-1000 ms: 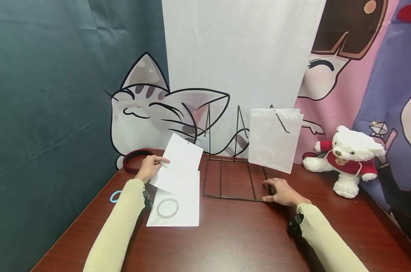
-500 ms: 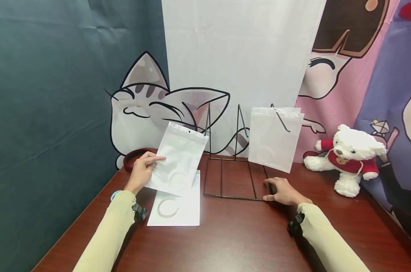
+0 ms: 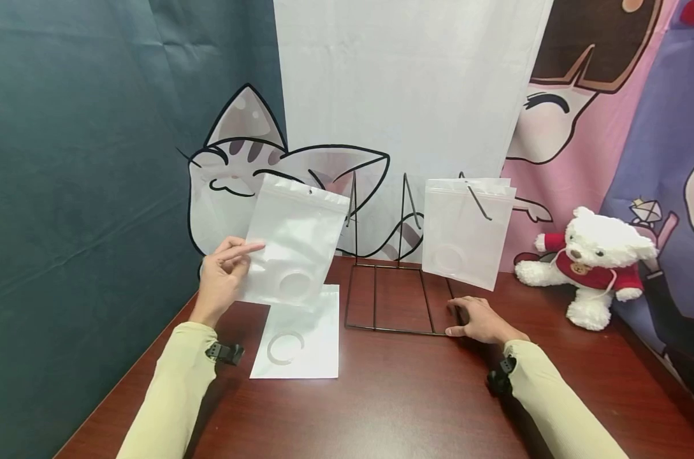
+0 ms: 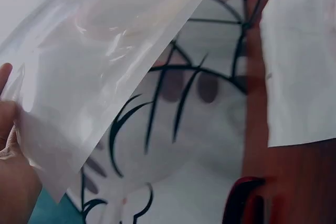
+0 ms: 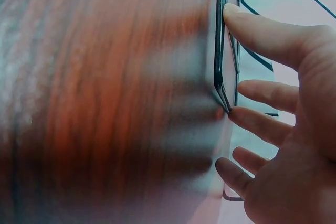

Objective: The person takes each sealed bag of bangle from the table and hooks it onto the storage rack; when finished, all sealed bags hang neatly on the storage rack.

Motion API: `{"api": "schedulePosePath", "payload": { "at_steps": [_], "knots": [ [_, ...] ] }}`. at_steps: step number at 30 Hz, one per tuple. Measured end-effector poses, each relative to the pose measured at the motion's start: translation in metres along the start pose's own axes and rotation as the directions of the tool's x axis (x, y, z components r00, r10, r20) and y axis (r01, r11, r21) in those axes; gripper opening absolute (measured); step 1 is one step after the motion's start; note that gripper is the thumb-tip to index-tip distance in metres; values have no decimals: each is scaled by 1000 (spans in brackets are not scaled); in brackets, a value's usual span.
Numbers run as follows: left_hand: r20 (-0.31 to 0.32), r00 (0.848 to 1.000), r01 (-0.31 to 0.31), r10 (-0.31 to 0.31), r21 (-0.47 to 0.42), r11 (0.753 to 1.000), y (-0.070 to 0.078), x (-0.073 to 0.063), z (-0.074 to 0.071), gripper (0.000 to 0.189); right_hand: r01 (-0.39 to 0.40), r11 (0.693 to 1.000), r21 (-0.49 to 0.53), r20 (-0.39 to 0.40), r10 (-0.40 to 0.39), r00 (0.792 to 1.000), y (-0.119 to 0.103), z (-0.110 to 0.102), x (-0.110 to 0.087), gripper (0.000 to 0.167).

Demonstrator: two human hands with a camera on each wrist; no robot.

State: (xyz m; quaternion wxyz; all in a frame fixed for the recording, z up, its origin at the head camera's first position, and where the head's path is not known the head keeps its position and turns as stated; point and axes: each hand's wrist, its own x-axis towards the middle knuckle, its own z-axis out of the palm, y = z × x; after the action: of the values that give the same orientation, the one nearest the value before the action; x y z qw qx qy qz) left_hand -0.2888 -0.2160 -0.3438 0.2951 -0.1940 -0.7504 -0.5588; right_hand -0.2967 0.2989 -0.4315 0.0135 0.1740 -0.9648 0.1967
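At its left edge, my left hand (image 3: 223, 274) pinches a white zip bag (image 3: 303, 239) with a ring shape showing inside. The bag is raised and tilted; its punched hole is left of the left hook of the black wire display rack (image 3: 397, 329). A second white zip bag (image 3: 315, 363), also with a ring shape, lies flat below. My right hand (image 3: 478, 319) rests at the rack's front right corner. In the right wrist view the thumb (image 5: 252, 24) touches the front bar, with the other fingers loosely extended near the corner.
Overlapping white zip bags (image 3: 461, 236) hang on the rack's right hook. A white teddy bear (image 3: 590, 268) in red sits at the right. A red-and-black object (image 4: 244, 198) shows in the left wrist view. A printed cloth (image 3: 427, 83) covers the back.
My left hand has lifted the zip bag up and turned its face forward, so its ring shape shows. The flat bag is less covered. My right hand has stayed at the rack corner.
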Motion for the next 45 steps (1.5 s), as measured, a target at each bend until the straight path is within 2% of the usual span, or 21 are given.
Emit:
{"api": "schedulePosePath", "payload": {
  "at_steps": [4,7,10,14,19,21,26,31,38,45],
  "knots": [
    [-71,995,-69,63,-89,994,9,-1,-14,25,11,1000,2,-6,-11,1000,-2,1,1,68],
    [-94,991,-107,92,-174,979,20,-2,-23,22,9,1000,8,-2,-9,1000,-2,2,1,69],
    [-97,989,-137,115,-253,958,33,0,-24,22,-6,1000,15,8,6,1000,-1,1,1,70],
    [-84,982,-189,172,-299,935,52,2,-13,21,-22,1000,19,20,22,1000,0,-1,1,72],
    [-43,969,-242,242,-340,909,68,0,14,22,-22,999,29,16,22,1000,1,-1,-1,71],
    [-2,969,-235,248,-331,914,71,-3,27,25,-29,999,36,15,28,999,2,-1,-2,70],
    [138,967,-168,215,-294,941,72,-13,60,25,-27,999,38,7,27,1000,2,0,-2,71],
    [234,952,-120,199,-315,941,64,-19,85,24,-3,1000,21,-3,3,1000,3,1,-2,69],
    [293,939,-79,181,-328,941,59,-23,107,24,-2,1000,24,3,2,1000,3,2,-2,69],
    [307,940,-48,148,-311,949,55,-23,115,27,-1,1000,21,-2,1,1000,5,3,0,69]
  ]
}}
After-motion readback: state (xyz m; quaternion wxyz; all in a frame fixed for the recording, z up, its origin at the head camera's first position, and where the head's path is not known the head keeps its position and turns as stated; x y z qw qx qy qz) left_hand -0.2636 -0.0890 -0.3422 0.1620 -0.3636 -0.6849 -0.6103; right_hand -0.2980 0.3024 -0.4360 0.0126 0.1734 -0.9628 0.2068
